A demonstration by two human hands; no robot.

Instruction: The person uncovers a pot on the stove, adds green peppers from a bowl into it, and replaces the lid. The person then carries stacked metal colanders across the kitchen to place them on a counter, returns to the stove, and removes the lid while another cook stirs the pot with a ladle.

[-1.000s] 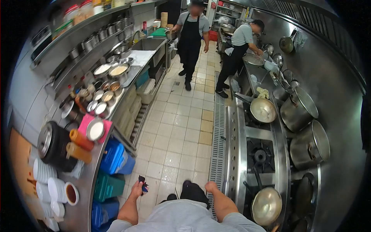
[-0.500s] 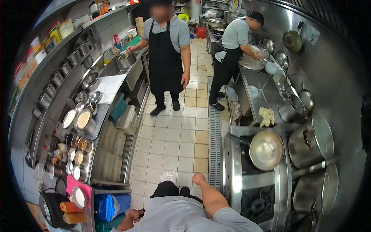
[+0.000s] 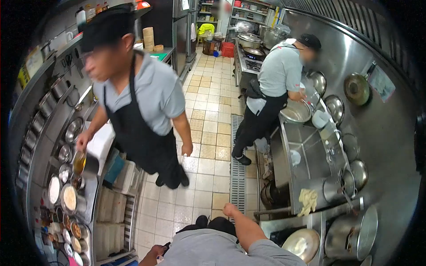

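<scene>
My right hand (image 3: 230, 210) hangs in front of me above the tiled floor, curled into a loose fist, with nothing showing in it. Low at my left side, my left hand (image 3: 157, 251) is closed around something small and dark, too hidden to name. Nearest to the right hand are the floor drain grate (image 3: 238, 177) and the stove with a wide metal wok (image 3: 302, 244). On the left, a co-worker in a black apron (image 3: 137, 119) holds a metal pot (image 3: 91, 166) of yellow liquid by the counter.
Another co-worker (image 3: 277, 75) stands at the right-hand sink, hands at a large metal bowl (image 3: 296, 111). A yellowish cloth (image 3: 307, 201) lies on the sink edge. A big stockpot (image 3: 344, 243) stands along the right wall. Food containers (image 3: 69, 198) crowd the left counter.
My view has moved forward along the aisle. The co-worker with the pot is now much closer, on the left, turned towards the counter. My hands keep about the same pose.
</scene>
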